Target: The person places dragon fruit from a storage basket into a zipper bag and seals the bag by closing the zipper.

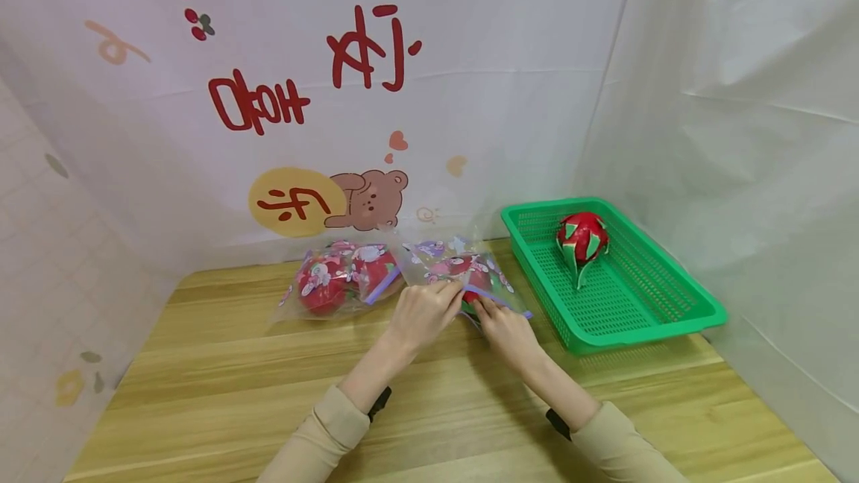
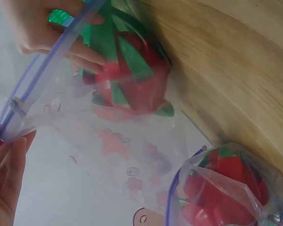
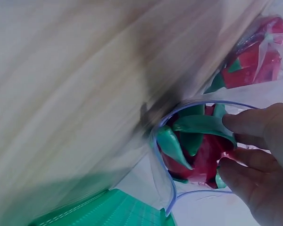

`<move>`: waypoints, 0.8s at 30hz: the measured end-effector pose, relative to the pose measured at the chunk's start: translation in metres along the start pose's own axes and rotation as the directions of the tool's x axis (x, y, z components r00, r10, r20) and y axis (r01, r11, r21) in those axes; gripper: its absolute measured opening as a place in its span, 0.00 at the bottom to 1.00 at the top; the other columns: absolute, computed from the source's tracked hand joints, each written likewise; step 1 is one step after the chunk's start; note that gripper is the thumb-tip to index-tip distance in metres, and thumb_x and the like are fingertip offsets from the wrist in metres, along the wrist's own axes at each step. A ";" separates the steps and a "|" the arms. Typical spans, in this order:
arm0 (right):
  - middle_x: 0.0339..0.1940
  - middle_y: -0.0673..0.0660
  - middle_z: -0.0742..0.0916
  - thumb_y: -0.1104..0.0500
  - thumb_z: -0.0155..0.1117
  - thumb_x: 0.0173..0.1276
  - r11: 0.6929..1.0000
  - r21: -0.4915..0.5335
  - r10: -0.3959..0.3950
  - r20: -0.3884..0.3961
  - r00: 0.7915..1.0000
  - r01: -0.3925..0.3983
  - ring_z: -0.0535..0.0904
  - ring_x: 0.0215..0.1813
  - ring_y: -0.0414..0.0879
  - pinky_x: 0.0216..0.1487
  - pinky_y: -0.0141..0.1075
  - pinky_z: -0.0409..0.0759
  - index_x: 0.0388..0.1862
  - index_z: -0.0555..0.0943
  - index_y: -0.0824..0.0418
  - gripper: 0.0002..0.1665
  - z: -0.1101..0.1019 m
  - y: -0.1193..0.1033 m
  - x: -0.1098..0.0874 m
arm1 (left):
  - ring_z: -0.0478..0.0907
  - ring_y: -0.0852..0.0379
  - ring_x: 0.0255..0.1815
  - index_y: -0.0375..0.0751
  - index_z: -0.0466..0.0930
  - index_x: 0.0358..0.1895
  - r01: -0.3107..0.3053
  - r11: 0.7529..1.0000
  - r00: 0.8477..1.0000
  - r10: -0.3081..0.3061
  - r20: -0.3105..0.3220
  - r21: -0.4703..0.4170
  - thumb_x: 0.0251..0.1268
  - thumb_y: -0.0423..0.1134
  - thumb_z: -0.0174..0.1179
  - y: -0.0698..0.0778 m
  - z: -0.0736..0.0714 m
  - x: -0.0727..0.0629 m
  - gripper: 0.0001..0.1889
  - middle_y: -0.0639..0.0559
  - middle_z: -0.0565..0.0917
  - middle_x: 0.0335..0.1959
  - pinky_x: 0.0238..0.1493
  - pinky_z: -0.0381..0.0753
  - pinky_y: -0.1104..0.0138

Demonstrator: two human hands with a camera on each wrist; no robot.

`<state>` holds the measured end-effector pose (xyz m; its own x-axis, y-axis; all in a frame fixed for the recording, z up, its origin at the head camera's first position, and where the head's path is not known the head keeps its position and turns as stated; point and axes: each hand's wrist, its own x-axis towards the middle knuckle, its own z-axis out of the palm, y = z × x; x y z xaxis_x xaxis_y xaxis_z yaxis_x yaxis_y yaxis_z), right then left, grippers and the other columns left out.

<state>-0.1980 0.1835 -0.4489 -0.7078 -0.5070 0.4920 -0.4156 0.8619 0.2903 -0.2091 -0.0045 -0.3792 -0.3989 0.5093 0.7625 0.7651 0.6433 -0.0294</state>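
A clear zip bag (image 1: 429,252) with purple prints lies at the back middle of the table, its purple zip edge (image 2: 42,70) parted. Inside it sits a red dragon fruit (image 3: 205,157) with green leaf tips, near the bag's mouth. My left hand (image 1: 424,313) pinches one end of the zip edge between thumb and fingers. My right hand (image 1: 506,332) reaches in at the mouth, its thumb and fingers on the fruit and one of its leaves. In the right wrist view these fingers (image 3: 240,174) curl against the fruit's side.
Left of my hands lie bagged dragon fruits (image 1: 325,285) behind another purple zip (image 1: 382,285). At the right stands a green perforated basket (image 1: 644,338) with one dragon fruit (image 1: 582,237) in it. A printed white curtain (image 1: 470,133) hangs behind the wooden table (image 1: 235,379).
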 end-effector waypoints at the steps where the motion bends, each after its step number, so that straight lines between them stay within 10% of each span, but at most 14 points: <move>1: 0.48 0.61 0.87 0.68 0.68 0.56 1.000 0.011 0.009 0.008 1.000 -0.009 0.86 0.33 0.52 0.23 0.35 0.82 0.51 0.82 0.64 0.21 0.000 -0.001 0.001 | 0.81 0.63 0.18 0.40 0.86 0.36 -0.002 1.000 1.000 0.002 -0.005 0.001 0.57 0.34 0.64 0.000 0.000 0.000 0.05 0.53 0.88 0.27 0.17 0.74 0.75; 11: 0.53 0.55 0.86 0.66 0.69 0.53 0.999 0.029 0.014 0.053 0.998 -0.016 0.78 0.20 0.45 0.15 0.33 0.73 0.56 0.81 0.58 0.28 0.001 0.007 0.007 | 0.81 0.62 0.19 0.40 0.87 0.37 0.007 1.000 1.000 -0.007 -0.005 -0.001 0.57 0.34 0.65 0.003 -0.001 0.001 0.06 0.53 0.88 0.27 0.17 0.74 0.75; 24: 0.58 0.57 0.83 0.69 0.71 0.52 0.998 0.042 -0.050 0.073 0.996 0.047 0.85 0.48 0.53 0.32 0.38 0.84 0.61 0.77 0.61 0.34 0.005 0.015 0.006 | 0.82 0.62 0.19 0.41 0.87 0.34 0.023 1.000 0.999 -0.024 0.025 0.021 0.57 0.36 0.65 0.001 0.004 0.005 0.04 0.52 0.88 0.27 0.16 0.74 0.76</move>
<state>-0.2113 0.1936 -0.4458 -0.7261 -0.5480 0.4153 -0.4719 0.8364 0.2787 -0.2122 0.0004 -0.3779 -0.4295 0.5079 0.7467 0.7448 0.6669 -0.0252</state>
